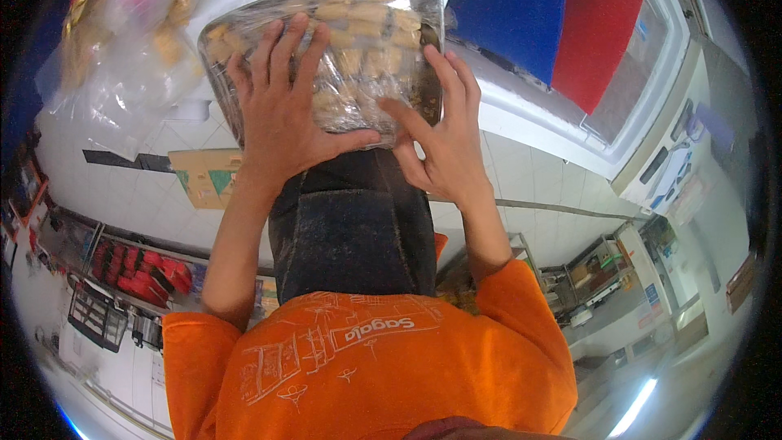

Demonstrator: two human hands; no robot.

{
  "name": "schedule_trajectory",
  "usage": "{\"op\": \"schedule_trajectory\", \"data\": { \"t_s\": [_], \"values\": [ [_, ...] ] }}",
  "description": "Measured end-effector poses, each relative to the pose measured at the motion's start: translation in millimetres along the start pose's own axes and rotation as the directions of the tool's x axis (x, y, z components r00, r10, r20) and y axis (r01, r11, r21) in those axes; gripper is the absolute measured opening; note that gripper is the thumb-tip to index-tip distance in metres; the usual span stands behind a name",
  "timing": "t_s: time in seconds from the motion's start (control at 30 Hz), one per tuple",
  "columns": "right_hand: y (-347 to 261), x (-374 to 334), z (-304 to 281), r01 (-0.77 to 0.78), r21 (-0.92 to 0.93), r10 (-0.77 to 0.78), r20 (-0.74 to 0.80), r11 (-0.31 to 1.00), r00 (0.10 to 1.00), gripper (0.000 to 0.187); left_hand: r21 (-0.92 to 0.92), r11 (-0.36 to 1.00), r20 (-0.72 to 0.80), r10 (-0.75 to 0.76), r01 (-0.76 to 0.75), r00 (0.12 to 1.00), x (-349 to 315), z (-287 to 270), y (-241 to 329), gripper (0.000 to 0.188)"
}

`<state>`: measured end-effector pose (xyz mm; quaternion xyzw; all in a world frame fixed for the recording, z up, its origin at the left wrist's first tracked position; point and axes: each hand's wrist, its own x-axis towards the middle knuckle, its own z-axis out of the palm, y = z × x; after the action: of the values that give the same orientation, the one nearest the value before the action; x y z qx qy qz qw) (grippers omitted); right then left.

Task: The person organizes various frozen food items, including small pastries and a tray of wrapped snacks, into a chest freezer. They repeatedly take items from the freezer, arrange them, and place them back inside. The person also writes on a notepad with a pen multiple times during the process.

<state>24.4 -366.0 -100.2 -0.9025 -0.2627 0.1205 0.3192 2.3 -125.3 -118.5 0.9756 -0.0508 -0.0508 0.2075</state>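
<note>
A metal tray holds rows of golden-brown, roll-shaped food pieces under clear plastic wrap, which is creased and shiny. My left hand lies on the left part of the wrap, fingers spread towards the far side and thumb stretched along the near edge. At the tray's right side is my right hand, its fingers apart. One of its digits presses on the wrap near the middle, while others reach along the right rim. Neither hand is closed around anything I can see.
Clear plastic bags with yellowish contents sit at the far left. To the right, a blue panel and a red panel lie over a white-framed opening. Cardboard is on the tiled floor. Red items fill a shelf at left.
</note>
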Motion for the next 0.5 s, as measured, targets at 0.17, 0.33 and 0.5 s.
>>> {"op": "schedule_trajectory", "data": {
  "t_s": [0.17, 0.33, 0.5],
  "values": [
    [-6, -15, 1, 0.015, -0.018, -0.014, 0.03, 1.0, 0.999, 0.046, 0.023, 1.0, 0.026, 0.013, -0.013, 1.0, -3, 0, -4, 0.133],
    [-13, -17, 3, 0.016, -0.116, -0.008, 0.073, 0.993, 0.997, 0.046, 0.081, 0.996, 0.001, 0.048, -0.048, 0.999, -7, 8, -13, 0.108],
    [-21, -13, 0, 0.109, -0.287, -0.06, 0.174, 0.952, 0.983, 0.046, 0.016, 0.998, 0.035, 0.057, -0.058, 0.998, -6, -2, -13, 0.101]
  ]
}}
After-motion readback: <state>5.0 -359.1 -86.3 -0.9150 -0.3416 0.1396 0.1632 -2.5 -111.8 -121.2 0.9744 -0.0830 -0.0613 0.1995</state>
